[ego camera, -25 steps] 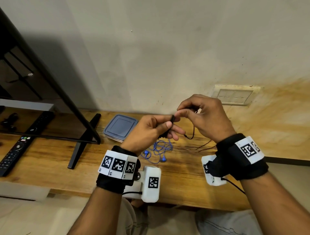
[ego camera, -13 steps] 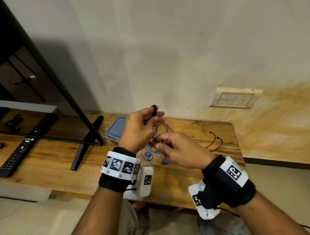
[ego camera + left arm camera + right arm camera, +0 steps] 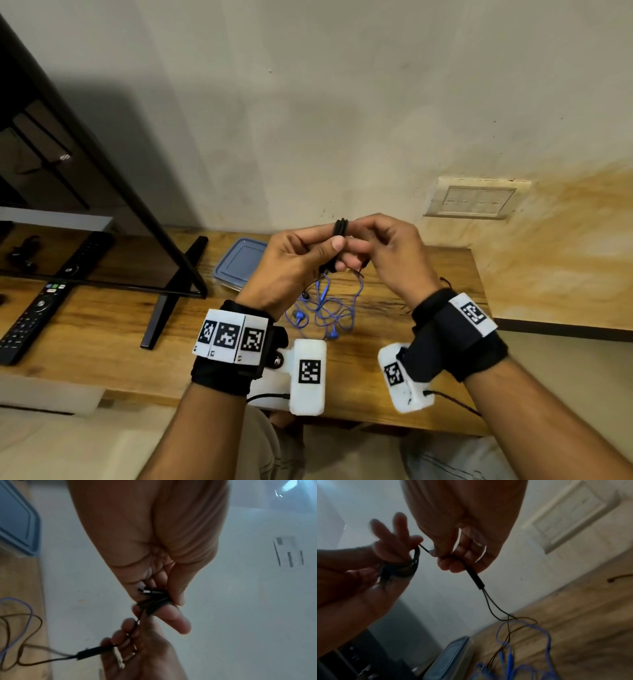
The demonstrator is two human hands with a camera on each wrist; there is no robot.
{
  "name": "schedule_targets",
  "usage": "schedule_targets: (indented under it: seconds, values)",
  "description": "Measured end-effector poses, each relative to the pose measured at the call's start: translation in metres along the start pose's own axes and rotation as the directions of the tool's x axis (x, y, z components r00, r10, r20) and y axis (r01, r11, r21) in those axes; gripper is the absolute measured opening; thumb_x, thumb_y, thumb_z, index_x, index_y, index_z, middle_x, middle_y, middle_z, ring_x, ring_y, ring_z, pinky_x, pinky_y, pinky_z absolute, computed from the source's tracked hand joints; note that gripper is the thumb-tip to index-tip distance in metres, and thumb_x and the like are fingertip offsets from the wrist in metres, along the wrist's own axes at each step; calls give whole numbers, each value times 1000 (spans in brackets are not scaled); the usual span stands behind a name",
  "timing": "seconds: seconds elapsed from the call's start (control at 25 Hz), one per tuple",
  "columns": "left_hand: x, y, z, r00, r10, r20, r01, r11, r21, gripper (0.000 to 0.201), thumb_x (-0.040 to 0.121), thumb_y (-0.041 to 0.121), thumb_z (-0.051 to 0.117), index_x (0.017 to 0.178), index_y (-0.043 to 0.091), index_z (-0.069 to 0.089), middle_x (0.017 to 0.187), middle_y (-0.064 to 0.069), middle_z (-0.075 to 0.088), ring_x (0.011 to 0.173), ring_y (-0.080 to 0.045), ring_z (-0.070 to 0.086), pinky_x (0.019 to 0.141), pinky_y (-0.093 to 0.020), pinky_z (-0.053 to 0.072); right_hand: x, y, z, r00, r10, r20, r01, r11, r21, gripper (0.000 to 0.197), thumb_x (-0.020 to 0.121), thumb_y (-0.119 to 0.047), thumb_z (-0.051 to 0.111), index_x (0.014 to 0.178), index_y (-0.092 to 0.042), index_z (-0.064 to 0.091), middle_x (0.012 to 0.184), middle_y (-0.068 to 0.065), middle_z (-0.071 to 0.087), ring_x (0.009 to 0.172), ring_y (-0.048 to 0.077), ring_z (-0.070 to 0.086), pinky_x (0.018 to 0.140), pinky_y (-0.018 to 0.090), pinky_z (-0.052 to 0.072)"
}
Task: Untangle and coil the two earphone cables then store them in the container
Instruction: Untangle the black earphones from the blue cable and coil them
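Observation:
My left hand (image 3: pixel 329 250) is raised above the desk with the black earphone cable (image 3: pixel 340 228) wound in several loops round its fingers, thumb pressing on the loops. The coil (image 3: pixel 154 602) and its metal plug show in the left wrist view. My right hand (image 3: pixel 359 241) is close against the left and pinches the cable's black splitter (image 3: pixel 473 576), from which two thin strands hang to the desk. The blue earphone cable (image 3: pixel 325 310) lies loose and tangled on the wood below both hands. The container (image 3: pixel 239 262) with its blue lid on sits behind, left of the hands.
A TV (image 3: pixel 85 205) on a black stand (image 3: pixel 168 301) fills the left of the desk, with a remote (image 3: pixel 34 315) in front of it. A switch plate (image 3: pixel 476 202) is on the wall at right. The desk's front edge (image 3: pixel 137 394) runs under my wrists.
My right hand rose from low over the blue cable back up to the left hand's fingers, bringing black cable with it. The left hand stayed raised with the coil.

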State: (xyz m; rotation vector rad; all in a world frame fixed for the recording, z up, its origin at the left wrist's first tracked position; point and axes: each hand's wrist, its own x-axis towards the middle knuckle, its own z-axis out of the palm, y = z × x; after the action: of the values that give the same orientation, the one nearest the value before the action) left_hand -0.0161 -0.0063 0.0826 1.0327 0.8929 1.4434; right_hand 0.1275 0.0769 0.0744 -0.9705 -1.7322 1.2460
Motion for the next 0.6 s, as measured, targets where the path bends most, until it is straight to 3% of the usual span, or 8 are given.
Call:
schedule_targets:
  seconds: [0.12, 0.2, 0.28, 0.32, 0.36, 0.44, 0.56, 0.6]
  values:
    - [3, 0, -6, 986, 57, -156, -74, 992, -105, 33, 88, 2, 56, 121, 3, 62, 108, -16, 73, 85, -18, 71, 74, -22, 55, -18, -3, 22, 943, 163, 291, -167, 986, -12, 17, 102, -17, 51, 98, -16, 68, 62, -10, 66, 60, 13, 61, 61, 31, 53]
    - [6, -4, -17, 956, 137, -259, -108, 986, 125, 31, 93, -3, 55, 119, 12, 63, 109, -10, 74, 92, -19, 72, 79, -25, 55, -28, -7, 27, 877, 191, 441, -138, 979, -150, 19, 102, -24, 51, 107, -11, 64, 62, -5, 62, 54, 14, 59, 58, 34, 51]
    - [5, -8, -21, 942, 199, -269, -40, 865, 500, 33, 97, 0, 52, 115, 24, 64, 103, 1, 75, 92, -14, 72, 83, -29, 56, -30, -10, 23, 863, 137, 486, 16, 955, -297, 19, 101, -25, 53, 111, -14, 64, 63, -8, 60, 53, 8, 58, 57, 30, 51]
    - [4, -9, -21, 948, 203, -245, -2, 774, 633, 31, 98, 3, 52, 115, 24, 66, 101, 5, 75, 93, -10, 72, 85, -29, 57, -27, -12, 20, 877, 62, 476, 136, 918, -372, 18, 99, -24, 55, 111, -15, 66, 63, -13, 58, 54, 1, 58, 56, 20, 49]
    - [3, -10, -20, 955, 200, -221, 19, 698, 716, 29, 98, 5, 53, 118, 19, 68, 103, 6, 75, 94, -7, 71, 88, -26, 56, -24, -14, 15, 890, -18, 456, 239, 870, -431, 18, 97, -22, 58, 111, -16, 69, 65, -20, 55, 58, -7, 58, 56, 9, 43]
    - [4, -12, -22, 972, 177, -156, 9, 632, 775, 28, 96, 7, 54, 122, 9, 67, 110, 3, 74, 102, -3, 67, 92, -24, 53, -16, -19, 3, 910, -154, 386, 331, 830, -449, 14, 92, -20, 67, 103, -17, 75, 73, -23, 61, 66, -15, 58, 63, 4, 39]
    - [4, -9, -19, 999, 39, -31, -13, 803, 596, 25, 98, 8, 50, 115, 8, 69, 100, -6, 76, 92, -19, 73, 83, -38, 57, -4, -18, -14, 932, -258, 254, 341, 861, -377, 9, 79, -22, 80, 86, -17, 76, 71, -16, 66, 67, -4, 59, 62, 10, 40]
    - [3, -8, -17, 1000, 9, 2, -9, 865, 503, 25, 100, 5, 48, 114, 5, 69, 97, -8, 75, 86, -21, 73, 79, -36, 56, -2, -18, -18, 938, -277, 207, 335, 874, -352, 11, 76, -21, 83, 82, -15, 76, 69, -14, 64, 63, -1, 58, 60, 11, 39]
